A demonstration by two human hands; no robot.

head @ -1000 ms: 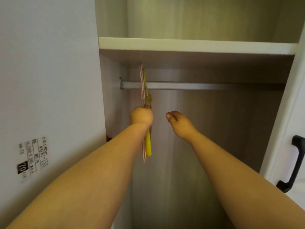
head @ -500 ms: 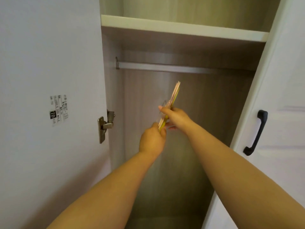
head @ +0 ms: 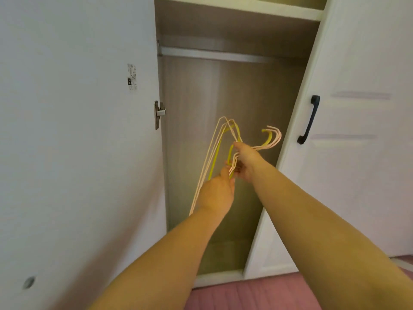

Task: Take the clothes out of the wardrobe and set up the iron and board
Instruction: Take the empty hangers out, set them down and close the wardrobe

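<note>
1. The person holds both bare arms out in front of an open wardrobe (head: 225,135), whose inside shows wood-grain panels
2. A bunch of thin wire hangers (head: 213,157), pale pink ones with a yellow-green one among them, is held between the two hands in front of the opening, below the level of the rail (head: 214,55)
3. The left hand (head: 215,194) grips the hangers from below, fingers curled round the wires near their necks
4. The right hand (head: 247,161) also grips the bunch, fingers closed round the wires just below the hooks (head: 273,136), which stick out to the right
5. The hangers' long sides run down and left past the left wrist
6. No clothes show on the hangers
7. The left door (head: 78,142) stands open, with a metal hinge (head: 159,114) and a small label (head: 132,76) on its inner face
8. The right door (head: 357,153) carries a dark handle (head: 309,119)
9. A white shelf (head: 245,6) crosses the top, and a pink floor (head: 257,294) lies below
</note>
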